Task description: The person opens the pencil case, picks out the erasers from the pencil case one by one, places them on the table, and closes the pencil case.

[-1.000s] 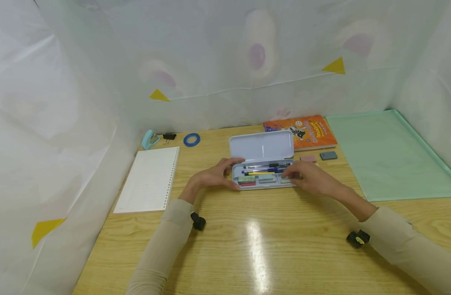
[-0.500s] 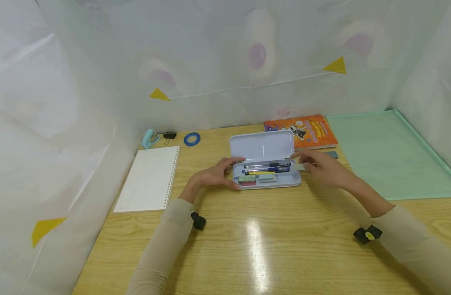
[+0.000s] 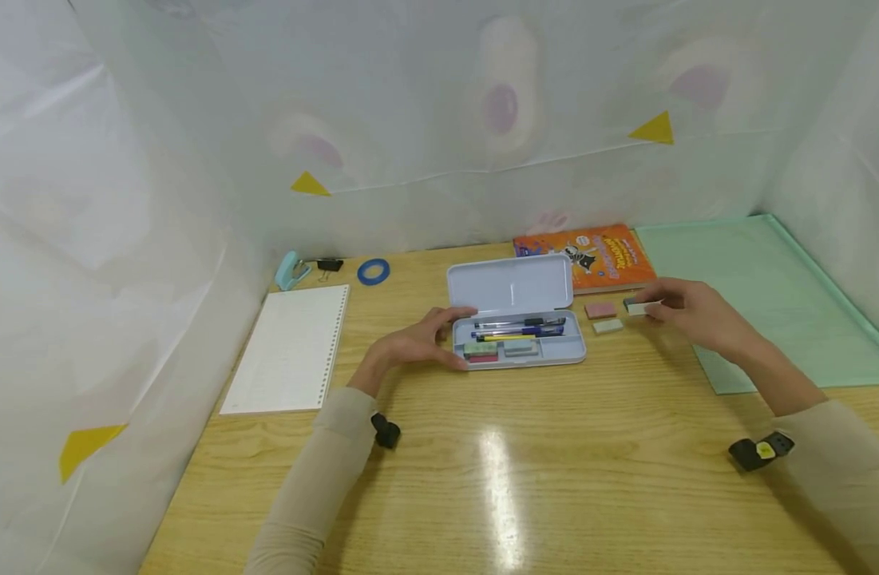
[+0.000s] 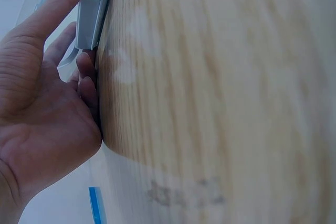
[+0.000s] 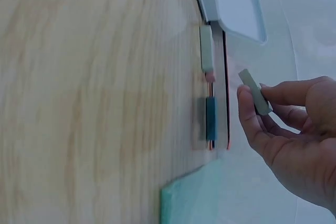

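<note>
A pale-blue pencil case (image 3: 564, 349) lies with its lid raised at the table's middle. My left hand (image 3: 413, 341) holds its left end, thumb at the front edge and fingers at the back; in the left wrist view the thumb lies along the case's end. Inside are several pens (image 3: 521, 330), a green-and-white eraser (image 3: 480, 348) with a pinkish-red piece below it, and a pale eraser (image 3: 521, 347). My right hand (image 3: 705, 315) pinches a pale green eraser (image 5: 254, 92) between thumb and fingers. In the head view it overlaps a blue-grey eraser (image 5: 211, 119) on the table.
A pink eraser (image 3: 600, 310) and another pale green eraser (image 3: 607, 326) lie right of the case. Behind is an orange book (image 3: 611, 263); a green mat (image 3: 784, 303) covers the right. Left are a notepad (image 3: 288, 351), stapler (image 3: 290, 271), binder clip (image 3: 330, 264) and blue tape roll (image 3: 374, 272).
My right hand has lifted a pale eraser from the case's right compartment and carried it right, to over the blue-grey eraser. The pale eraser on the table is now uncovered. My left hand stays put.
</note>
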Motion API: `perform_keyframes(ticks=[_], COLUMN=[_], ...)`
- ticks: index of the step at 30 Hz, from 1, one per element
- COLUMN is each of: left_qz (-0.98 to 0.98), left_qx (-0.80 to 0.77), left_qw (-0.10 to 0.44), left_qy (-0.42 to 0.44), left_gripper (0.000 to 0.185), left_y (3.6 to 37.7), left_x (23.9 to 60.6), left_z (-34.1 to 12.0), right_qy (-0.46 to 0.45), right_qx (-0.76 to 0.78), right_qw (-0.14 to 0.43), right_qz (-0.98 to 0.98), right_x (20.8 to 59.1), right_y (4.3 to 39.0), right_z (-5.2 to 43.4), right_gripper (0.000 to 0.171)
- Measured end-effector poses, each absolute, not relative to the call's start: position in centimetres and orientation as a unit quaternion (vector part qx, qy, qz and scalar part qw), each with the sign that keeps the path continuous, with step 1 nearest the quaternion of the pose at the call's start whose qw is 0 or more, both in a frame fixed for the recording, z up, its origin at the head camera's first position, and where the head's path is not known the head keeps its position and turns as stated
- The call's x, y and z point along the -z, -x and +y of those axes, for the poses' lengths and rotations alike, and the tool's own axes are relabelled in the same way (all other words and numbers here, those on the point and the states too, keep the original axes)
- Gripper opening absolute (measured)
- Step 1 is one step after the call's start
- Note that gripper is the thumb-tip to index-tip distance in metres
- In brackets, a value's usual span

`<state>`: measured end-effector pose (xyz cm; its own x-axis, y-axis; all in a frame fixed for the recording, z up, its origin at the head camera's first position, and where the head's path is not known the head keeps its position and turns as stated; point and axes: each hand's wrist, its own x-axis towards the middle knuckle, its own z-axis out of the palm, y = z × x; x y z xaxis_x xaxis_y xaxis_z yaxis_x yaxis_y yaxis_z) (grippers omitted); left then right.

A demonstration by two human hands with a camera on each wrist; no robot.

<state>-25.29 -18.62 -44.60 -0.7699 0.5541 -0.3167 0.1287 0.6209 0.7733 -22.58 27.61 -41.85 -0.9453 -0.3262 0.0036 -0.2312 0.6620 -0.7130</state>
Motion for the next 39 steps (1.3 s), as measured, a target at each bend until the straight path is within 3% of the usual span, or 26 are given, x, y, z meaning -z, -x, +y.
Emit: perform_keyframes(ticks=[13,21,39], left_qz=[0.857,0.856,0.857], left_qx=[-0.387,-0.388,-0.389], left_qw=[0.272,0.277,0.273], left_qy=[-0.205,-0.201,-0.198], left_gripper=[0.092,0.092,0.091], left_y=[25.3,25.3,25.3], left_x=[44.7,44.7,44.7], left_z=[-18.6,-18.6,-18.6], right_qy=[0.150,0.160,0.128], right_qx=[0.391,0.386,0.389], right_qw=[0.092,0.113,0.100], right_qz=[0.903,0.901,0.907], right_x=[42.3,42.6,41.5], right_y=[22.9,23.5,22.5], right_z=[29.1,29.3,31.6], right_gripper=[0.021,0.027,0.036])
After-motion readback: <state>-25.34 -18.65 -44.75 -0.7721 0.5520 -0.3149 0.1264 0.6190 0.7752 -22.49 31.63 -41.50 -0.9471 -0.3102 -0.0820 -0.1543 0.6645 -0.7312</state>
